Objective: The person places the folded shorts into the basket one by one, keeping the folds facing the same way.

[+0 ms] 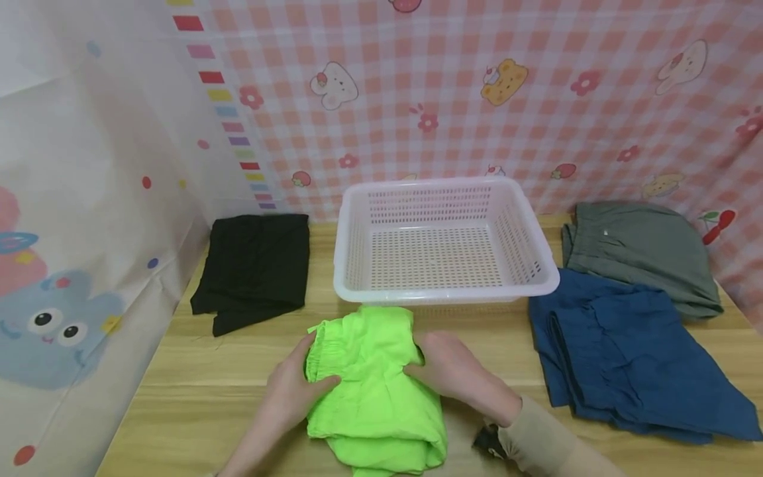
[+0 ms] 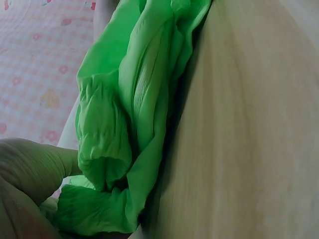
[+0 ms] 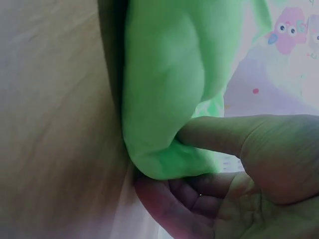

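As we look down on the wooden table (image 1: 203, 404), we find the lime-green garment (image 1: 375, 391) lying folded on it, just in front of the white basket (image 1: 447, 293). Our left hand (image 1: 291, 391) pinches its gathered left edge, thumb on top, the other fingers mostly hidden by the cloth. Our right hand (image 1: 456, 369) pinches the opposite edge; in the right wrist view, we see fingers curled beneath. To the left lies a black garment (image 1: 256, 265); to the right, a blue garment (image 1: 638, 358) beside a grey-green garment (image 1: 646, 255).
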Demonstrator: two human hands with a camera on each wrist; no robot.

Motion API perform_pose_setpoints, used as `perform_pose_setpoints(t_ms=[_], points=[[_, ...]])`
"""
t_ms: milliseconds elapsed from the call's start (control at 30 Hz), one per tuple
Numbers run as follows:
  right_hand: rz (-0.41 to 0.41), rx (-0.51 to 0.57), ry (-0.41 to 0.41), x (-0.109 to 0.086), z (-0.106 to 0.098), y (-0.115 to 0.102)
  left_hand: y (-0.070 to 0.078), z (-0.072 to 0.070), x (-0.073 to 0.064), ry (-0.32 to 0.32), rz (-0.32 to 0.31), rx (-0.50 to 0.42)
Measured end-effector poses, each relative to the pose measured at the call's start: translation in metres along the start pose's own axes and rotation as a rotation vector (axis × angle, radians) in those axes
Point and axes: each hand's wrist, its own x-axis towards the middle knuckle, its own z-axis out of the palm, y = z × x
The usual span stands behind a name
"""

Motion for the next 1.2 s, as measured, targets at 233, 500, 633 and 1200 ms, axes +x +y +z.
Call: perform_pose_setpoints(t_ms=[233,500,633,1200], points=[[-0.025,0.059,-0.006,-0.001,-0.001,-0.002,0.002,0.002,-0.002,0.027,0.025,-0.028],[-0.006,0.191,-0.054,0.001,-0.002,0.000,-0.001,0.000,-0.004,0.036,0.016,-0.130],[-0.016,0.212,-0.073,0.001,-0.001,-0.001,-0.002,-0.001,-0.004,0.035,0.023,-0.144],[-0.090,0.217,-0.048,-0.012,-0.008,-0.017,-0.004,-0.008,-0.004,0.017,0.015,-0.173]])
